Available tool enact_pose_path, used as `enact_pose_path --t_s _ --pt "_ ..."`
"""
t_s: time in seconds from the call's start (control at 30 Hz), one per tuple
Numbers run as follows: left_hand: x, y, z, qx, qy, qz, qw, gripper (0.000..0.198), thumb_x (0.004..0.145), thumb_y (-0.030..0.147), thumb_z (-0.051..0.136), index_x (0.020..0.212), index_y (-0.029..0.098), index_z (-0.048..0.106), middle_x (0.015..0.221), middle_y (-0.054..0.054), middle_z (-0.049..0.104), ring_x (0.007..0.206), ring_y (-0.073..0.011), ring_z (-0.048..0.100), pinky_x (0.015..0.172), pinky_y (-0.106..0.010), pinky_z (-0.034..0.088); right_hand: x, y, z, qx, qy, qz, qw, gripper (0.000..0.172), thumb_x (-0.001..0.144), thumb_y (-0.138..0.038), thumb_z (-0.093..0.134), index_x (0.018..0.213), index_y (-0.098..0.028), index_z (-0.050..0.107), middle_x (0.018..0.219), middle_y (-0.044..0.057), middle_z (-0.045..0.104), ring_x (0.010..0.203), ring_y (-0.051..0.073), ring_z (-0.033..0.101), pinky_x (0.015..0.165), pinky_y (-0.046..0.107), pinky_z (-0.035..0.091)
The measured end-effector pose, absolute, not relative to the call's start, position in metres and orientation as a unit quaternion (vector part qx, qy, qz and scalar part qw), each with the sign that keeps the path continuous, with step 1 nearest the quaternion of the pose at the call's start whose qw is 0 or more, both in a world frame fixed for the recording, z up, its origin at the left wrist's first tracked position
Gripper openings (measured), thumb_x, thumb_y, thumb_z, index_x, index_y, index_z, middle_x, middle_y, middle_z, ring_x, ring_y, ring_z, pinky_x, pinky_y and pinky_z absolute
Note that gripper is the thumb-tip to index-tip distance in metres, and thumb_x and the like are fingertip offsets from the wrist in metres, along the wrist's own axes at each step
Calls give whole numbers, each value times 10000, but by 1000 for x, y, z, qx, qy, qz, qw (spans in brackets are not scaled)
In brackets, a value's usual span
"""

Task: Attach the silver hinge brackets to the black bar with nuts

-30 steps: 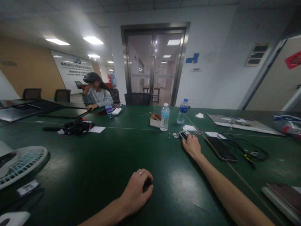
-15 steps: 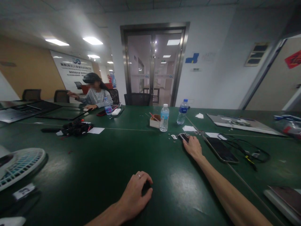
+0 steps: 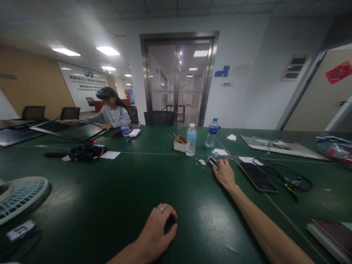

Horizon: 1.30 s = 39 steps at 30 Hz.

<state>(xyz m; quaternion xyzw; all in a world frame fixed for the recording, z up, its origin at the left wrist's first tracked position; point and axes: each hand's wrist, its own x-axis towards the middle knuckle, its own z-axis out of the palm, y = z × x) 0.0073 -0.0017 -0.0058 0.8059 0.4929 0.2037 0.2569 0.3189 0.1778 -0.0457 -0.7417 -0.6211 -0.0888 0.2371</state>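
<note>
My right hand (image 3: 224, 173) reaches far out over the dark green table (image 3: 115, 190), its fingers closed on a small dark device with a metal edge (image 3: 213, 161). Small metal parts (image 3: 202, 161) lie just left of that device. My left hand (image 3: 159, 227) rests near the table's front edge, fingers curled loosely over the surface with a ring on one finger; whether anything is under them is hidden. A black phone (image 3: 257, 176) lies flat to the right of my right hand.
Two water bottles (image 3: 190, 140) (image 3: 210, 132) and a small open box (image 3: 179, 143) stand at mid-table. Black cables (image 3: 286, 176) lie right; a white fan (image 3: 19, 196) sits left; black gear (image 3: 84, 152) rests on paper. A person (image 3: 110, 110) sits at the far left.
My right hand has tipped the small device up on its edge. The person at the far left lowered an arm and stretched it out over the table. The view shifted slightly.
</note>
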Motion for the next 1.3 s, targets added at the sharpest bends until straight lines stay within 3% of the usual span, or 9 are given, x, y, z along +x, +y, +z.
enact_pose_path --t_s 0.27,0.5,0.8,1.3 --pt "6 -2 -6 805 496 191 263 146 838 185 521 971 193 584 1044 -43 581 950 -216 527 838 -361 454 318 173 -43 -730 -624 -83 265 254 827 -214 538 1079 -195 567 1129 72 519 941 197 547 696 260 407" --pt "6 -3 -3 808 487 195 267 145 843 185 511 968 199 583 1042 -40 583 947 -219 530 846 -371 451 320 173 -41 -759 -569 -30 317 314 800 -350 553 1041 -156 610 1080 96 567 906 223 581 735 285 427" --pt "7 -1 -9 805 499 197 253 145 812 150 528 936 204 582 1014 -37 591 926 -218 540 845 -361 446 328 179 -44 -782 -548 33 296 407 782 -458 543 994 -134 669 999 131 646 908 248 605 739 282 427" --pt "4 0 -10 808 490 190 267 151 843 183 509 971 206 586 1045 -40 581 939 -217 531 819 -350 459 339 185 -38 -773 -586 31 241 360 794 -405 546 998 -124 643 1007 132 636 897 244 610 713 278 430"
